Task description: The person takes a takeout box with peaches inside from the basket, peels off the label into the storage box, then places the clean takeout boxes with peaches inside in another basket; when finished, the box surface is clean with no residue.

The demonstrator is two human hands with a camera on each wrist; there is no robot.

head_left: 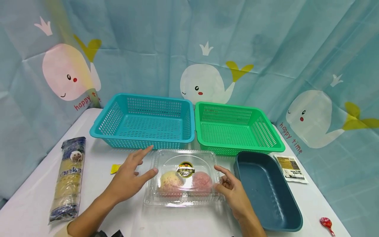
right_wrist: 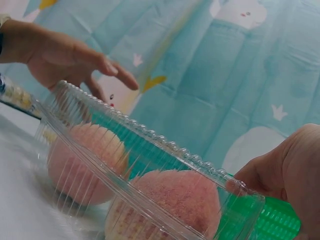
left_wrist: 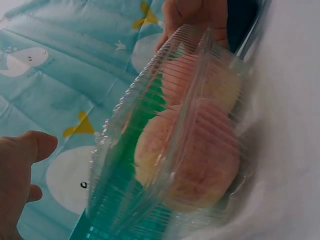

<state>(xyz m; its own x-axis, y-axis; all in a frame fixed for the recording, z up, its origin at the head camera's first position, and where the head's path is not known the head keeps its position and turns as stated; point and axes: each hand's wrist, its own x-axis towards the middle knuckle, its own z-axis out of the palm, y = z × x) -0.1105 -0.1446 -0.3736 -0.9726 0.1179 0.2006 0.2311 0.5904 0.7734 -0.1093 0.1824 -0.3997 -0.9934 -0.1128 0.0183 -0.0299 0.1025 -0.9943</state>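
Observation:
A clear plastic clamshell box lies flat on the white table, its lid down and a round dark label on top. Through the plastic show two pink-and-yellow peaches, side by side. Off the box's left side hovers my left hand, thumb and fingers spread, holding nothing. My right hand is at the right end. Its thumb and index finger are apart at the lid's edge, its other fingers bent. In the right wrist view a fingertip touches the lid corner; the far fingers are hidden.
Behind the box stand a blue basket and a green basket. A dark blue tub is right of my right hand, with a white packet and red spoon beyond. Leftward lie a long noodle-like package and yellow packet.

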